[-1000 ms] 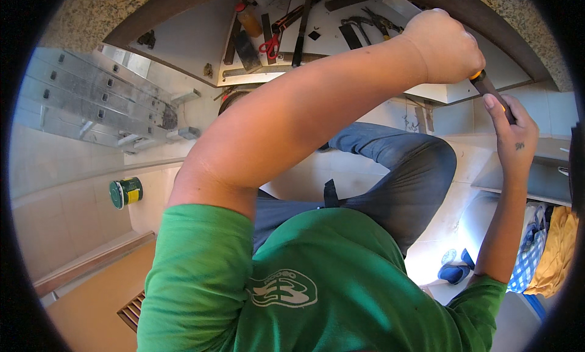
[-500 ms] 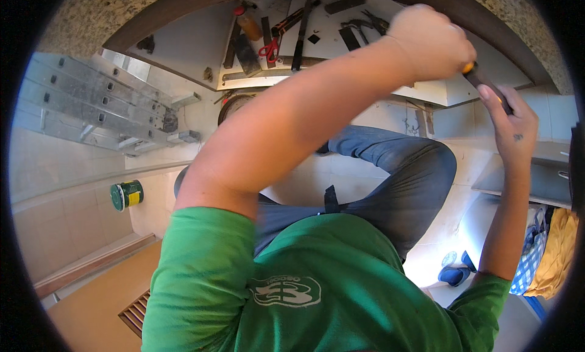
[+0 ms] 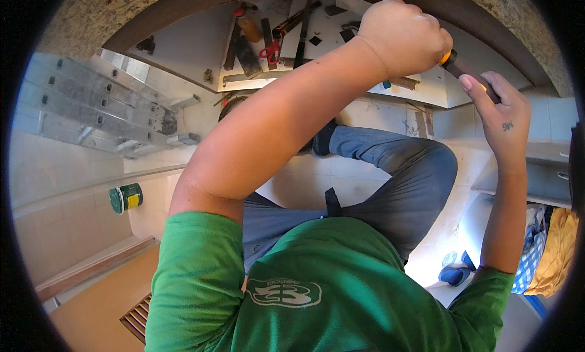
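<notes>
My left hand [image 3: 403, 40] is closed in a fist at the front of the cabinet, its arm stretched across from the lower left. My right hand [image 3: 504, 108] is wrapped round the dark, yellow-marked handle of a long tool [image 3: 456, 68], thumb along it. The other end of that tool runs into my left fist, where yellow and black parts show at the edge. What kind of tool it is stays hidden. A pale flat edge [image 3: 348, 3] shows just beyond the left fist; I cannot tell whether it belongs to the tool.
Inside the cabinet lie red-handled scissors [image 3: 270, 51], an orange bottle [image 3: 247, 26] and several dark strips. A stone countertop [image 3: 79, 29] curves overhead. An aluminium ladder [image 3: 100, 102] stands at left, near a green can [image 3: 126, 198]. Cloths [image 3: 553, 254] hang at right.
Both hands have shifted left with the tool, the right hand also slightly upward. My left arm has swung a little, so a dark shoe beside my leg now shows more.
</notes>
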Motion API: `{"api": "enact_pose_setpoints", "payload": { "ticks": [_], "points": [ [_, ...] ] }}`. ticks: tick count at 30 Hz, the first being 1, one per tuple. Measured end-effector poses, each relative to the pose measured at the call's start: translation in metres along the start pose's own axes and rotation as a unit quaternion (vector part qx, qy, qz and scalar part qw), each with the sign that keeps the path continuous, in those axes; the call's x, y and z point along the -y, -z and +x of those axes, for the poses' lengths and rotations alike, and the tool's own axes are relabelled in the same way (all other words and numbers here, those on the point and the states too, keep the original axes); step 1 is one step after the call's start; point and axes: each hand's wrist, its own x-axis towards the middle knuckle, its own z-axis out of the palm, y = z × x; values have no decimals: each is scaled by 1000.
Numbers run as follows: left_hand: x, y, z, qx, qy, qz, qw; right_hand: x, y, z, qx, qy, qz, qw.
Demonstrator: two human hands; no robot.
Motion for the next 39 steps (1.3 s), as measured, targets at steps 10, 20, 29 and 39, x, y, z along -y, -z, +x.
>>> {"api": "enact_pose_setpoints", "payload": {
  "ticks": [10,20,29,39],
  "points": [
    [-17,-5,19,-8,-33,-26,999,-12,15,-17,-27,-67,-1,997],
    [-21,-1,23,-6,-18,-37,999,-13,19,-10,-16,-45,-3,999],
    [-19,-10,19,-80,-38,-9,996,-8,14,-13,-33,-34,11,999],
    [-9,-16,12,-93,-54,5,994,6,11,-9,-20,-43,8,999]
  ]
}}
